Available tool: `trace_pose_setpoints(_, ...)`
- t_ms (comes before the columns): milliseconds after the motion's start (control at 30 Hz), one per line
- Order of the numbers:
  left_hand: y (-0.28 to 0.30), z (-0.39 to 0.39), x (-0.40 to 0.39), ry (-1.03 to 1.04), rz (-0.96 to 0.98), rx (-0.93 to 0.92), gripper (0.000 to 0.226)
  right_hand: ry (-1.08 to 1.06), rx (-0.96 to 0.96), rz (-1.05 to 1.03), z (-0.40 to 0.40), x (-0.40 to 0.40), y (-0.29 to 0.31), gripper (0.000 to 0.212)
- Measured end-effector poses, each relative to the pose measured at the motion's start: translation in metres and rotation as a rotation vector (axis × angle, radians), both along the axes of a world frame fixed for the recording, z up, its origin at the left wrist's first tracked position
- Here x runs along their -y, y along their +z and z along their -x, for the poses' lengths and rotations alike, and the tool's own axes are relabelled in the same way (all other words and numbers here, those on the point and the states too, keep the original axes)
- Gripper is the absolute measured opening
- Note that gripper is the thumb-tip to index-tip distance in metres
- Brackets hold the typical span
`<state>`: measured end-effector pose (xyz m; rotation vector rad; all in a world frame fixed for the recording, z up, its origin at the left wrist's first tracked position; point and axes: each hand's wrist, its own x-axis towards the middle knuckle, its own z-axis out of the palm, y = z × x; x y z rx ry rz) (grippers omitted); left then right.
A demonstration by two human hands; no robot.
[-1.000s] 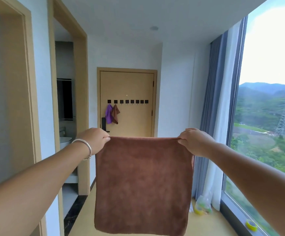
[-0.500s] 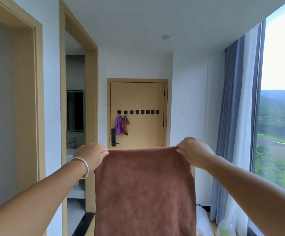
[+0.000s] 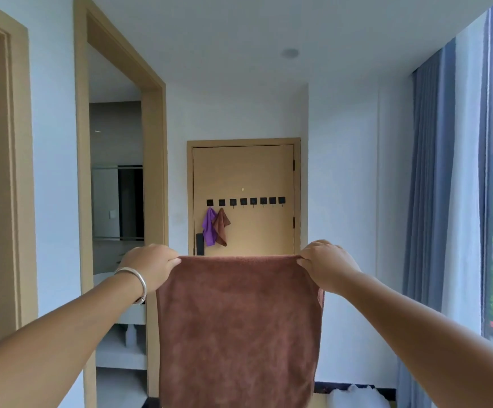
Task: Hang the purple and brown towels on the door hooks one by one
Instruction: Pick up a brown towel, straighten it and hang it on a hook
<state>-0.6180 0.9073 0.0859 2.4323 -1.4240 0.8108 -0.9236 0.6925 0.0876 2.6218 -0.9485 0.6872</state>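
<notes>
**Head view: brown towel held spread, door hooks at frame centre**

Head view. The left hand and the right hand each pinch one top corner of a brown towel, which hangs flat and taut along its upper edge in the lower centre of the frame; each grip is clenched on cloth. Above that edge, at frame centre, stands the door with its row of black hooks. A purple towel and a small brown towel hang from the two hooks at the left end of the row; the remaining hooks are bare. A blue curtain fills the right of the frame.

Risks, as judged from this frame: the door is well apart from the hands, so the towel must be carried the length of the passage; its lower edge runs out of the frame, and whether it clears the floor cannot be told. A flat, wide edge offers no loop to a small hook. A hem laid shallowly over the hook, with both corners let go together, would probably slide off under its own weight. Crowding the occupied hooks could dislodge the hanging pair.
</notes>
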Motion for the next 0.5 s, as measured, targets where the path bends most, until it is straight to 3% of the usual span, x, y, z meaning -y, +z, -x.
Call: trace_pose_setpoints(500, -0.008, -0.176, 0.171, -0.081, -0.003, 0.025, 0.037, -0.057, -0.02, -0.02, -0.185, 0.167, -0.013, 0.038)
